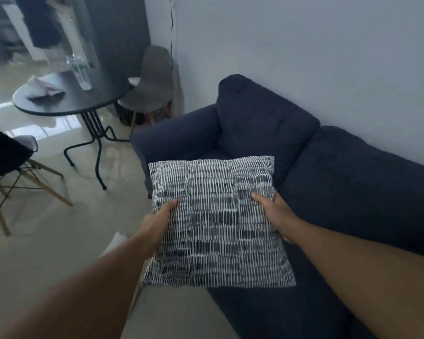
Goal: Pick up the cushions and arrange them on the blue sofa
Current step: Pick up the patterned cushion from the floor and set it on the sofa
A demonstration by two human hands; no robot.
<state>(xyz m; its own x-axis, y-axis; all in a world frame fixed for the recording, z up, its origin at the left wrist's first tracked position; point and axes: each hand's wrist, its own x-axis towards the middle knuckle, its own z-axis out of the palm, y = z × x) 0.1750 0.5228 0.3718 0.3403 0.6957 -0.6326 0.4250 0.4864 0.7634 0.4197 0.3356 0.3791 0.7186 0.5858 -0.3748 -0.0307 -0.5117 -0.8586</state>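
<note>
A square cushion (216, 221) with a black-and-white dashed pattern hangs in the air in front of me, over the front edge of the dark blue sofa (348, 182). My left hand (157, 223) grips its left side and my right hand (274, 214) grips its right side, thumbs on top. The sofa runs along the white wall, with its left armrest (171, 140) and a back cushion (262, 118) behind the patterned cushion. No other loose cushion shows on the seat.
A round black table (83, 99) on thin metal legs stands to the left, bearing a clear glass (80, 72) and papers. A grey chair (152, 86) sits behind it, a black chair (8, 157) at the far left. Pale tiled floor lies between. A person stands at the top left.
</note>
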